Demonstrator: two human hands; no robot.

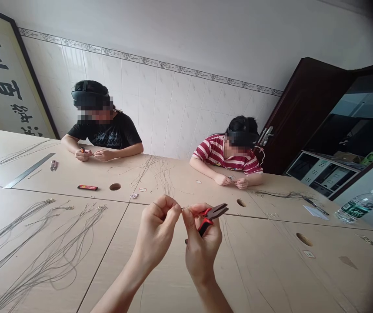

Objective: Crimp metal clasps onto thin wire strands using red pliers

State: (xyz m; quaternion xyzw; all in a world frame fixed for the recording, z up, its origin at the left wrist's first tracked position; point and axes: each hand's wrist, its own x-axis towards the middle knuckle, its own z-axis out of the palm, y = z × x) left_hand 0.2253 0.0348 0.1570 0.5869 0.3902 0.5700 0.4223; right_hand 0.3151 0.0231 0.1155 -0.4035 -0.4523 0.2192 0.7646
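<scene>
at the left of the bench (118,261), thin grey wires (48,254) lie in loose bundles, many with small silver ends (101,208) side by side. beyond them are a metal ruler (30,169) and a small red and black box (88,187). a co-worker in a black shirt (111,130) sits across, hands together over the bench.

mid-bench, the left hand (160,228) has thumb and forefinger closed on a small thin piece (182,209), raised above the bench; it looks like a wire end but is too small to tell. the right hand (203,237) meets it there with its own fingertip grip closed, while its palm carries pliers (217,211), their jaws parted on nothing.

i judge the bundled wires to be the sorted share and this 1 piece to be part-way; more loose wires (163,171) lie beyond the hands, and whether they are finished cannot be told. farther right are a striped-shirt co-worker (217,150) and a bottle (356,208).
</scene>
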